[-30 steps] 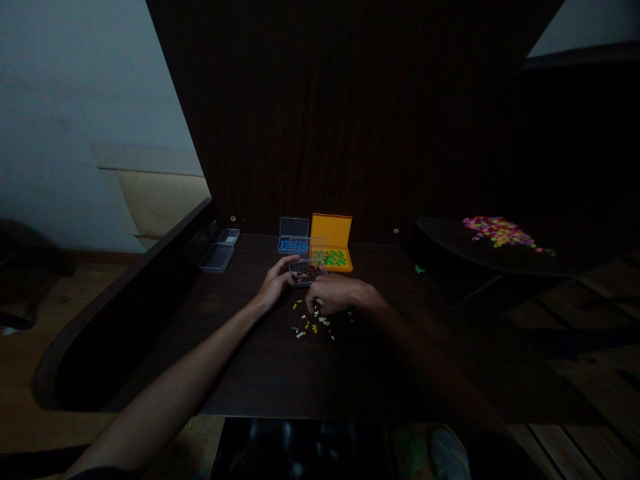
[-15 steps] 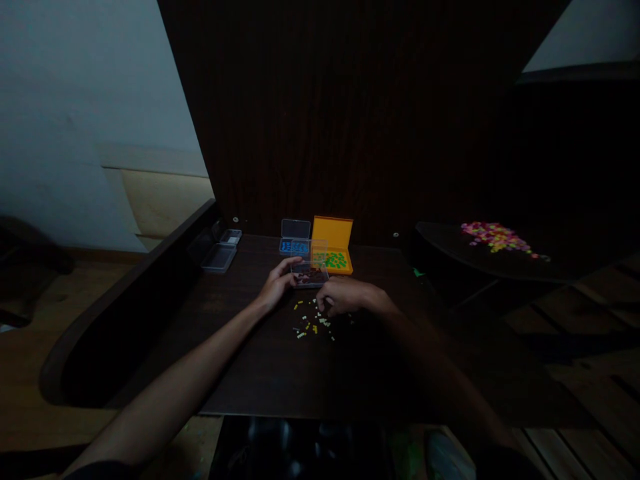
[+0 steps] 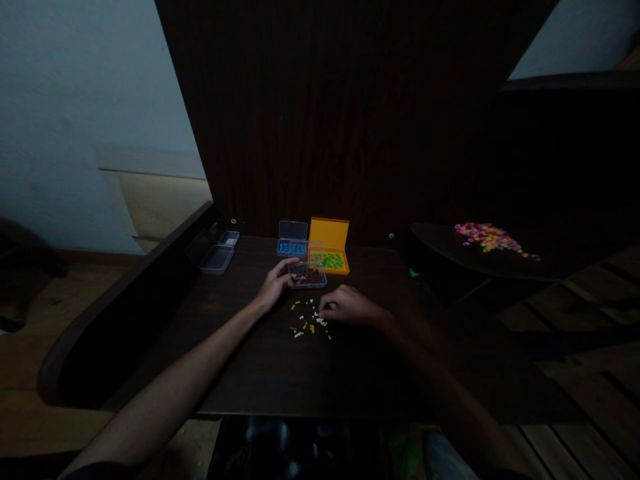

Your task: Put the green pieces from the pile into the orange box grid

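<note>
My left hand [image 3: 275,283] grips the left side of a clear plastic box [image 3: 320,283] with its lid up and dark reddish-brown small pieces [image 3: 305,275] inside. Just nearer to me, small white pieces [image 3: 320,321] and yellow pieces [image 3: 312,329] lie scattered on the dark tabletop. My right hand [image 3: 350,307] is over the right side of this scatter, thumb and fingertips pinched together at the white pieces. Whatever is between those fingertips is too small to make out.
Behind the clear box stand an open orange box [image 3: 329,233] with green pieces and a clear box [image 3: 293,230] with blue pieces. Another open clear case [image 3: 217,260] lies by the left side panel [image 3: 125,300]. Colourful pieces [image 3: 493,238] are heaped on a shelf at right.
My right hand has moved from the front edge of the clear box back toward me, down to the white pieces. The left hand keeps its grip on the box.
</note>
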Demonstrator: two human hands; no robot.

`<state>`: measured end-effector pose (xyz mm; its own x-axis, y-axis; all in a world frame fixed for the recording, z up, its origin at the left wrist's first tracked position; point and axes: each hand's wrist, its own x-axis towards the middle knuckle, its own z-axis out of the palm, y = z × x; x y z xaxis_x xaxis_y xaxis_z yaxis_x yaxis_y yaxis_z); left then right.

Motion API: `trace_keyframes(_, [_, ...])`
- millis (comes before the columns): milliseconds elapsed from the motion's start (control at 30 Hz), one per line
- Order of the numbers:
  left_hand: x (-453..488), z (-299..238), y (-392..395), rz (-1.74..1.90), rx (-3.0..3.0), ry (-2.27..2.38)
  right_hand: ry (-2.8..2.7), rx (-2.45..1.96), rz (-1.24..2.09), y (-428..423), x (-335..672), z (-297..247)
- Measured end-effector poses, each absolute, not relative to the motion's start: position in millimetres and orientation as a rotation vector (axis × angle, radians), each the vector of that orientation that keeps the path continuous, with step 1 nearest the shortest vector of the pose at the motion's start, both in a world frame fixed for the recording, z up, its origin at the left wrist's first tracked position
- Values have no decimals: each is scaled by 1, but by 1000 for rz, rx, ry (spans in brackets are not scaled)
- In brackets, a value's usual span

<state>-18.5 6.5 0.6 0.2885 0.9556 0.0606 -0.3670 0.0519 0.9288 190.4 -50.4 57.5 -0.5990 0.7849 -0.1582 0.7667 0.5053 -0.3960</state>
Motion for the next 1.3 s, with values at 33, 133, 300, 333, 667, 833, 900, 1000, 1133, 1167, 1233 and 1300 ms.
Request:
trace_keyframes(33, [-19,1,7,1150,1058,717,-2684,-1406,669,-51,189,56])
trace_keyframes(133, [-18,1,6,1156,1058,715,-2667,-1462,653,-53,186,54])
trace_keyframes(300, [-18,2,6,1149,1066,715,-2662,-1523,619,-57,185,55])
trace_keyframes(333, [-18,2,5,1151,1064,716,-2665,-1529,605,-57,186,55])
trace_keyframes(667, [-18,1,6,1143,1061,701,-2649,-1665,508,-57,190,57])
trace_keyframes(833, [-18,1,6,1143,1035,706,-2642,-1719,428,-60,182,56])
trace_keyframes(900, [-17,2,5,1145,1022,706,-2636,-1704,424,-61,180,54])
trace_keyframes(1000, [-17,2,5,1146,1019,707,-2629,-1647,443,-61,182,53])
trace_keyframes(1133, [-17,0,7,1155,1018,703,-2591,-1605,481,-60,192,58])
trace_keyframes(1167, [-18,0,7,1156,1017,699,-2584,-1612,483,-59,195,60])
trace_keyframes(1233, [-18,0,8,1153,1016,692,-2588,-1640,478,-59,200,63])
trace_keyframes(1300, [-18,0,8,1149,1011,687,-2610,-1672,471,-58,203,64])
